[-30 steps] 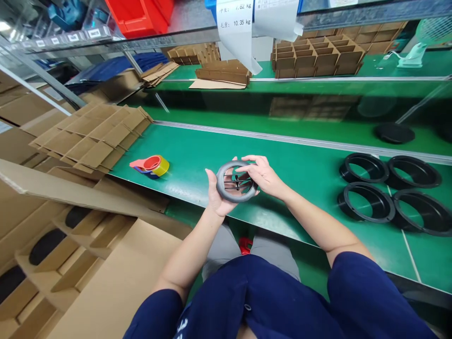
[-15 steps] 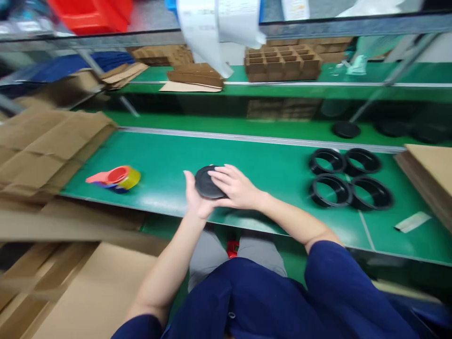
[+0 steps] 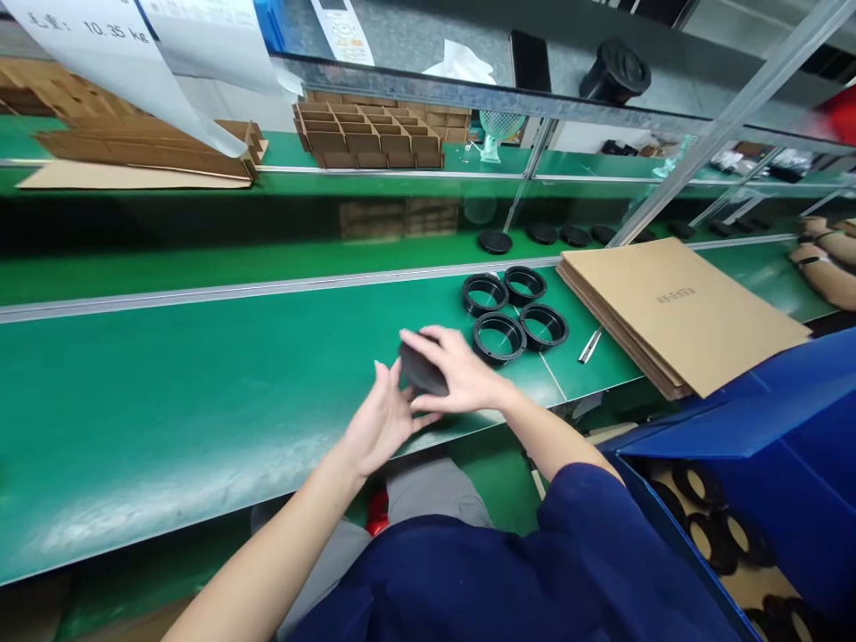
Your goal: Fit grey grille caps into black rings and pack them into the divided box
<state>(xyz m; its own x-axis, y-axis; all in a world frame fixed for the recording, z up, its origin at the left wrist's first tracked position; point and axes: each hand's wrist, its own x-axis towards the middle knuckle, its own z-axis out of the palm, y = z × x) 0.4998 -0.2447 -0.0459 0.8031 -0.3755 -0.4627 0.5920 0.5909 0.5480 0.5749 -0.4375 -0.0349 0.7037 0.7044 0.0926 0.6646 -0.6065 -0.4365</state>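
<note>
A black round disc, like a lid, is tilted above the green bench. My right hand grips it, fingers over the top edge and thumb at the lower edge. Just below and left of it is my left hand, palm up with its fingers apart; whether the fingertips touch the lid I cannot tell. Several black rings stand in a close cluster on the bench, right beyond my right hand.
Flat cardboard sheets are stacked on the right, with a small silver tool beside them. A blue box at lower right holds more black rings. Black discs line the back ledge. A cardboard divider stands on the shelf.
The view has swung right, bringing the blue box and another person's arms into sight. The lid has gone from lying flat between both hands to tilted in my right hand; my left fingers have spread.
</note>
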